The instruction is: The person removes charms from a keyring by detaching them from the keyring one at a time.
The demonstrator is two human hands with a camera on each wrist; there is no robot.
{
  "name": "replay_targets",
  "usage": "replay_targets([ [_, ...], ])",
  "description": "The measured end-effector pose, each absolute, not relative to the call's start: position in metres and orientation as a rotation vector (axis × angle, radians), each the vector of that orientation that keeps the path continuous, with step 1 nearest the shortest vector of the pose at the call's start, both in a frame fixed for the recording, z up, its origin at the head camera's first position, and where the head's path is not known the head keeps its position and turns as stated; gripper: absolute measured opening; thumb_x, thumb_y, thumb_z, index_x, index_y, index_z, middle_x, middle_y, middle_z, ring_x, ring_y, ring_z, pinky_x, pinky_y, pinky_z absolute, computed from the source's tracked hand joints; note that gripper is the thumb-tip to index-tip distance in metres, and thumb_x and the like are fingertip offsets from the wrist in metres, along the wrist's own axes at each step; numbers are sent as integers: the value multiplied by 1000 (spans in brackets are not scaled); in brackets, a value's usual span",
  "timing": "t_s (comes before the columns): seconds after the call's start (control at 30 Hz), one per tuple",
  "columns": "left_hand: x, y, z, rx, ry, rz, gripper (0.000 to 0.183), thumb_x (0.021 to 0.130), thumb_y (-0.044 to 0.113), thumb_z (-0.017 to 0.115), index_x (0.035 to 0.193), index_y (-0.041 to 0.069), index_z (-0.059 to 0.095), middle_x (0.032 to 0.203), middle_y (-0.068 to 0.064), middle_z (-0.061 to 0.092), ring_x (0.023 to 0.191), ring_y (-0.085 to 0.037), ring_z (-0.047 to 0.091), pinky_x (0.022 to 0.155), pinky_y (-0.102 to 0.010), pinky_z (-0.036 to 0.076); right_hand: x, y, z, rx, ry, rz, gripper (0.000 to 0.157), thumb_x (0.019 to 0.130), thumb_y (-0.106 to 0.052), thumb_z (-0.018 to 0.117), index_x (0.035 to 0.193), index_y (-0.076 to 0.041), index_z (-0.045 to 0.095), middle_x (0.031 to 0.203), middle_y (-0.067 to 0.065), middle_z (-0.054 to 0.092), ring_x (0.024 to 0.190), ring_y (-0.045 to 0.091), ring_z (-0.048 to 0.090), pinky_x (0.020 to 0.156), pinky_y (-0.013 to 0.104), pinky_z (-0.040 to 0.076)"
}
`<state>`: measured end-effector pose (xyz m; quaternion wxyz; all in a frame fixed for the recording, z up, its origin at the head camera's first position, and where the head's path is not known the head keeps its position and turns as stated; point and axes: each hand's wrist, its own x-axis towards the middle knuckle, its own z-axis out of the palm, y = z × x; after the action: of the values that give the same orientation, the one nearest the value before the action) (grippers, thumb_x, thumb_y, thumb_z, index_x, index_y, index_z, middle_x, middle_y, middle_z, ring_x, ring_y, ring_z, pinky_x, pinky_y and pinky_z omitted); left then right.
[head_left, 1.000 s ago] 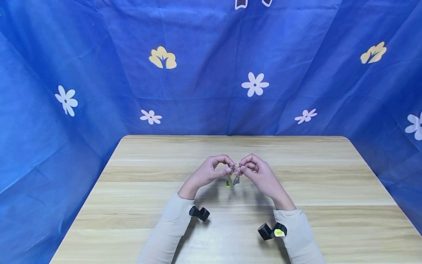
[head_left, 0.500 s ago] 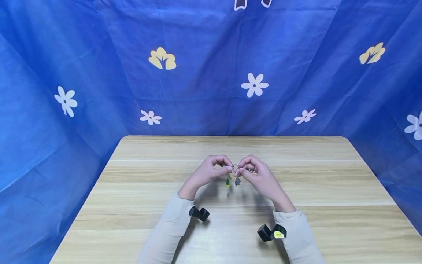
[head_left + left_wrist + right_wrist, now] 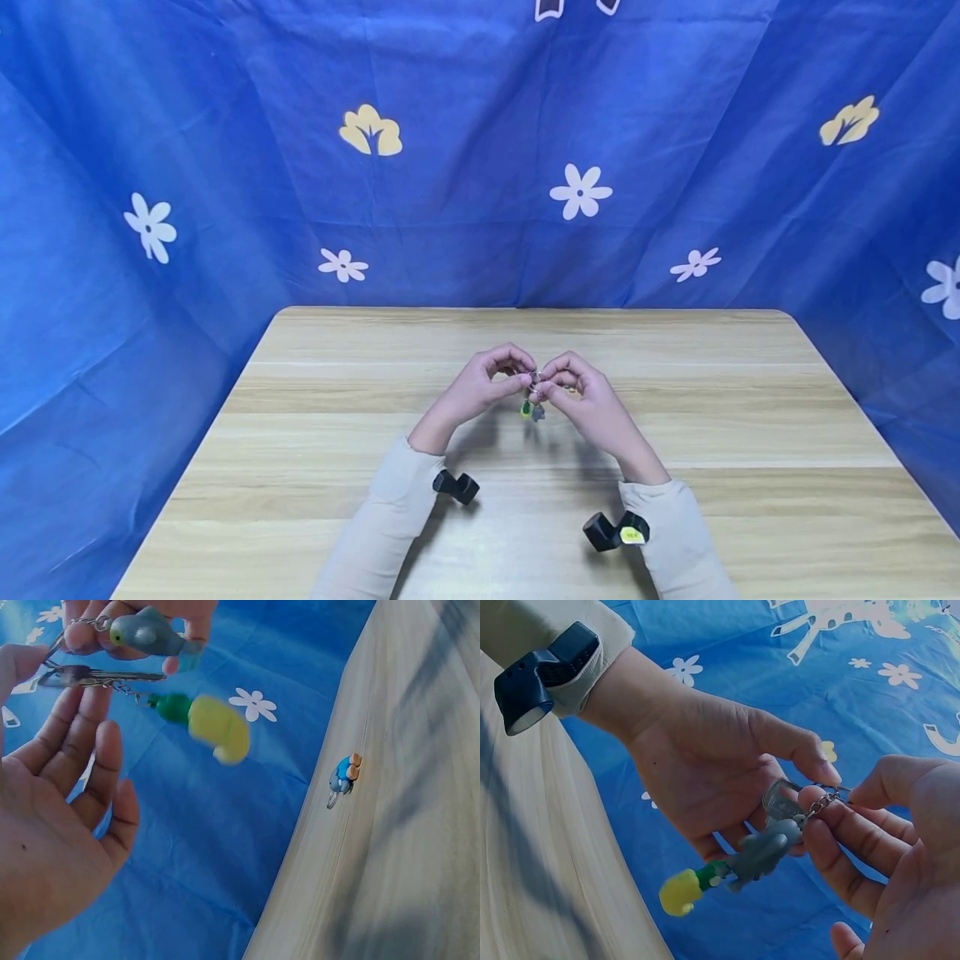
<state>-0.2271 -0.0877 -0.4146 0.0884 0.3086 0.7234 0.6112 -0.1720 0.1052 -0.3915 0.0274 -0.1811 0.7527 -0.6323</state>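
Both hands meet above the middle of the table. In the head view my left hand (image 3: pixel 487 383) pinches a metal key ring (image 3: pixel 54 664), from which keys (image 3: pixel 112 676) and a yellow-and-green charm (image 3: pixel 217 727) hang. My right hand (image 3: pixel 581 392) pinches at the same ring from the other side, its thumb and finger at the small chain (image 3: pixel 825 802) of a grey fish-shaped charm (image 3: pixel 146 631). A flat silver key (image 3: pixel 780 799) shows between the hands in the right wrist view. Fingertips partly hide the ring.
A small blue-and-grey figure charm (image 3: pixel 345 776) with its own metal loop lies on the wooden table (image 3: pixel 375 350), mostly behind my right hand in the head view. Black wrist cameras (image 3: pixel 456 487) sit on both sleeves. A blue printed curtain (image 3: pixel 465 167) stands beyond the table.
My left hand has shifted slightly right, closer to my right hand. The yellow-and-green charm has come over beside the grey one. The right hand stays nearly in place.
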Motion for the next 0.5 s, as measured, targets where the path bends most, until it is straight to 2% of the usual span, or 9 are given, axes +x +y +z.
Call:
replay_targets([
  [0.1,-227,-87,-414,938,2119,1854,23,88,7,63,109,-4,62,98,-9,64,88,-10,59,82,-27,49,-173,105,-392,-561,2319,-1970,14,95,-5,55,104,6,52,95,28,68,85,7,68,86,30,54],
  [0.2,-227,-88,-413,967,2111,1850,24,88,6,63,110,-3,64,97,-9,66,88,-9,60,83,-28,50,-175,106,-392,-522,2290,-1998,16,95,-5,53,104,8,52,95,26,68,84,7,68,86,26,54],
  [0.4,-224,-91,-410,988,2128,1767,28,83,5,67,111,1,66,93,-4,66,88,-10,59,92,-37,44,-176,109,-392,-393,2229,-2042,16,95,-5,51,104,8,51,85,-4,71,82,6,67,87,24,52],
  [0.5,-223,-92,-408,995,2156,1720,29,82,7,69,111,3,66,91,-3,66,87,-11,59,94,-38,42,-176,111,-391,-377,2222,-2046,16,95,-5,51,104,7,51,82,-12,69,82,5,67,88,23,51],
])
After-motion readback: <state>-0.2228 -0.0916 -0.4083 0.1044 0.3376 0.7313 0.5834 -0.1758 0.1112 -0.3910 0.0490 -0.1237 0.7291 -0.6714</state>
